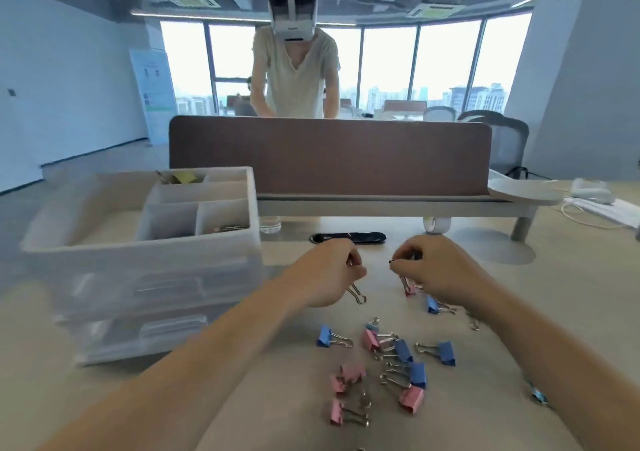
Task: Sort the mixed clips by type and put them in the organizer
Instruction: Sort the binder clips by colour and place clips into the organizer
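The organizer (138, 243) stood at the desk's (485, 398) left edge, a pale plastic unit with drawers below and an open divided tray on top. In the tray's nearest right compartment lay a few metal clips (228, 228); something yellow (185, 176) sat in a rear one. Just right of the organizer, the person's left hand (334, 270) was curled around a clip, only its silver wire handles (358, 295) hanging out below the fingers. Further right, the right hand (436, 270) had its fingertips pinched together on the wire of a pink clip (408, 288), which dangled beneath them. Right of the organizer and nearer the person, the unsorted pile of pink and blue binder clips (391, 364) lay loose on the desk. Beyond the organizer ran a brown partition (329, 153), and behind it another person (294, 70) stood bent forward.
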The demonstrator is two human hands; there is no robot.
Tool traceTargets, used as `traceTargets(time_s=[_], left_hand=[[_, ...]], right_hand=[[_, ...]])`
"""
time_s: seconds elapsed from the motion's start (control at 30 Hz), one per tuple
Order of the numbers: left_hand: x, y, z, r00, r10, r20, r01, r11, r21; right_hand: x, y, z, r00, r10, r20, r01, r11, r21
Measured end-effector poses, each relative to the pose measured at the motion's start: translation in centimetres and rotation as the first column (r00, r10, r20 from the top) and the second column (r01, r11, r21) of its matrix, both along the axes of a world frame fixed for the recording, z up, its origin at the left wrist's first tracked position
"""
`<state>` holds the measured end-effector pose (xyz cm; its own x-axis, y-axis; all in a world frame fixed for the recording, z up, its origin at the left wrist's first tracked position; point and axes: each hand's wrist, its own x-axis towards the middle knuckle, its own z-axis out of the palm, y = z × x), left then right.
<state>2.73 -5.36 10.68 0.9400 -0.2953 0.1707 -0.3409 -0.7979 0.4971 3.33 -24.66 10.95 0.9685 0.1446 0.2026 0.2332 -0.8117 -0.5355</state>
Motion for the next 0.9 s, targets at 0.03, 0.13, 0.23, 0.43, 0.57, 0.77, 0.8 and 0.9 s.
traceTargets(time_s=[0.03,0.13,0.23,0.43,0.57,0.77,0.8,0.9], left_hand=[[-0.9,1.7,1.3,0.999,0.031,0.022,-0.031,0.999,-0.010],[-3.3,5.2,4.0,0.992,0.114,0.045,-0.111,0.992,-0.055],[-5.4,10.5,7.0,0.966,0.222,0.128,-0.216,0.974,-0.063],[-6.4,21.2,9.9,0.792,0.533,0.298,-0.553,0.833,-0.019],[-4.6,25.7,9.8,0.753,0.597,0.277,-0.641,0.761,0.101],[-1.7,28.0,9.0,0.869,0.462,0.180,-0.495,0.820,0.288],[-1.7,28.0,9.0,0.886,0.436,0.158,-0.464,0.829,0.312],[-2.0,29.1,9.1,0.874,0.451,0.181,-0.483,0.846,0.226]], right_hand=[[-0.3,1.8,1.2,0.999,0.037,0.023,-0.038,0.999,0.015],[-1.6,5.7,3.9,0.991,0.135,0.019,-0.136,0.988,0.078],[-2.9,11.3,6.5,0.966,0.256,0.022,-0.256,0.953,0.162],[-3.0,20.4,8.4,0.923,0.382,0.048,-0.385,0.908,0.168],[-1.9,24.6,9.1,0.922,0.380,0.071,-0.387,0.906,0.174],[-0.2,28.2,9.2,0.926,0.367,0.087,-0.377,0.910,0.175],[-0.1,28.6,9.1,0.926,0.365,0.094,-0.376,0.912,0.162],[0.4,30.4,9.2,0.927,0.364,0.092,-0.374,0.918,0.130]])
